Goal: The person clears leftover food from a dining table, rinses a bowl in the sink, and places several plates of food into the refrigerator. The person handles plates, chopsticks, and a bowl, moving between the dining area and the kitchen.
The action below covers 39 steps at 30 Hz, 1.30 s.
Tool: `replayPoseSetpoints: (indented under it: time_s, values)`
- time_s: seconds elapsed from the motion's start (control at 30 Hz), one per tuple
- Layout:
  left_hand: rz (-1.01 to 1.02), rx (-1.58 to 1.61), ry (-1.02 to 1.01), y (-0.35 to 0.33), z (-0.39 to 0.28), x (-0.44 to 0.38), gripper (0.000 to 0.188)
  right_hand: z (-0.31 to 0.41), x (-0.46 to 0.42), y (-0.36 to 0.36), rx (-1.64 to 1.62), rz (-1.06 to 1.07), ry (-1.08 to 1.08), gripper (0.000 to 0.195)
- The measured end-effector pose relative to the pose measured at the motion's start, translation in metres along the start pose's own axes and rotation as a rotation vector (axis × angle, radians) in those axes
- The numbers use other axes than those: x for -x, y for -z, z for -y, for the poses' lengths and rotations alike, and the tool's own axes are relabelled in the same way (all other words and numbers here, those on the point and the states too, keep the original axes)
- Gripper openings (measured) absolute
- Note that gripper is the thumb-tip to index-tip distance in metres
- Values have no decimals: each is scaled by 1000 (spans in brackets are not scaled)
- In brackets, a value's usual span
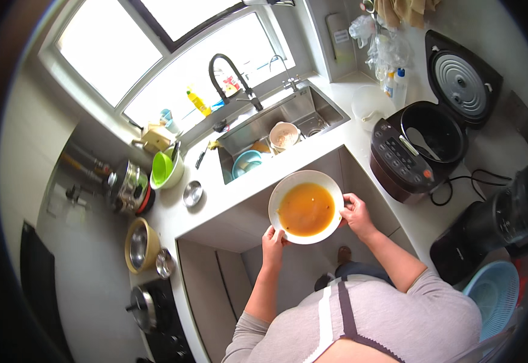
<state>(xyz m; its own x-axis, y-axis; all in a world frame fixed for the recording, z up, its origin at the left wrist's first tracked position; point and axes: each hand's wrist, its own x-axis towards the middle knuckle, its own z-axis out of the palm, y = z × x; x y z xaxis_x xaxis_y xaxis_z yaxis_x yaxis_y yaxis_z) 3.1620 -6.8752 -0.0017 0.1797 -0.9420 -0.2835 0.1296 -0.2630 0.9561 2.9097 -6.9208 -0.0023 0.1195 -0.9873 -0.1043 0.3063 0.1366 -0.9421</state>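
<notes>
Both my hands carry a white bowl (276, 196) partly filled with orange-brown liquid (307, 209). My left hand (275, 245) pinches its near left rim, thumb on top. On the right side of the rim, my right hand (355, 213) grips it the same way; the fingers underneath are mostly hidden. The bowl is in the air in front of the counter edge, above the floor. Beyond it lies a stainless steel sink (307, 106) holding a pale bowl with food remains (285, 136) and a light blue basin (247, 164).
A black faucet (227, 75) arches over the sink. To the right, a rice cooker (416, 149) stands with its lid raised, near a black appliance (495, 227). On the left are a metal bowl (193, 194), a green bowl (161, 168), a kettle (130, 186) and a cooktop (168, 313).
</notes>
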Motion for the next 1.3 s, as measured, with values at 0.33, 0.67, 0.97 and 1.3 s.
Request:
replayPoseSetpoints:
  time_s: [0.33,0.67,0.97,1.3]
  values:
    - [186,258,77,-29,-62,-254,47,-1,-225,-15,3,-193,-19,24]
    - [319,114,161,-40,-64,-492,30,-14,-322,1,26,-312,-194,33]
    - [354,-545,-66,-47,-51,-626,25,-17,-280,1,11,-583,-244,28]
    - [348,-1304,-521,-139,-120,-596,20,-17,-278,-21,7,-616,-230,25]
